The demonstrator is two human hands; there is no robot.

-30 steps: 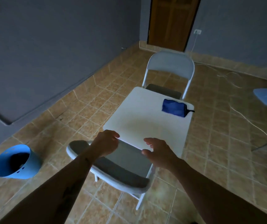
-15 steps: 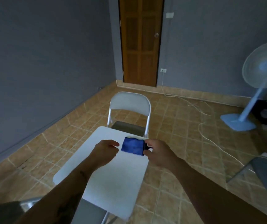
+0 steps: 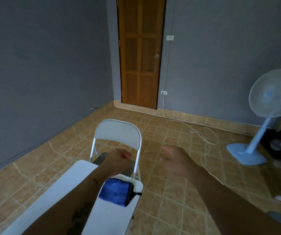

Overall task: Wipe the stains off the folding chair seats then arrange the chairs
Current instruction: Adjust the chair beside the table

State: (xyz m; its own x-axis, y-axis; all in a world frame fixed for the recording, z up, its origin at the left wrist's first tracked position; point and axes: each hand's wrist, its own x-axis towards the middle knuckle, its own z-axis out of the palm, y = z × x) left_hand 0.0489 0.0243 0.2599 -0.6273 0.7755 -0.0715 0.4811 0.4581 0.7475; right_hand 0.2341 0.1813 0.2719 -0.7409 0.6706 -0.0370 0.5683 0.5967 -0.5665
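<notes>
Head view: folding chair stands at the white table's far end, blue cloth lying unheld; left hand loosely curled, right hand half-open, both empty; wiping seems not yet begun

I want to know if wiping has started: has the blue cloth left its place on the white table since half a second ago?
No. The blue cloth lies at the same far corner of the white table; neither hand holds it.
</notes>
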